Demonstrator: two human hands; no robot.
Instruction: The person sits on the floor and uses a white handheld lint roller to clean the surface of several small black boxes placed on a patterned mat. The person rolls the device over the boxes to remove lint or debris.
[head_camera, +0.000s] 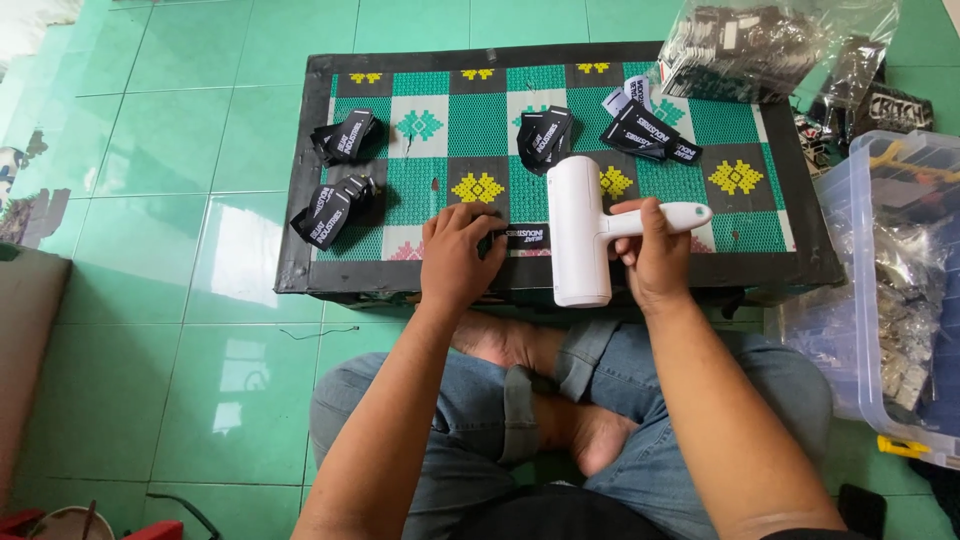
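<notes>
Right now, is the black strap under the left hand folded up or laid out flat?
Laid out flat: the black strap lies straight on the patterned table, pinned at one end by the left hand, unlike the folded bundles.

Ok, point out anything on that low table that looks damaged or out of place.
The woven mat has small dark tears, one near its middle and another further back. The black straps lie in loose, uneven bunches. Otherwise nothing stands out: the left hand presses a strap, and the right hand grips the white roller.

Glossy green floor tiles (150, 300) fill the frame, catching pale window reflections at left. A low black-edged table (300, 180) with a green patterned mat (470, 125) sits at upper centre. A clear plastic bin (850, 330) stands at right.
</notes>
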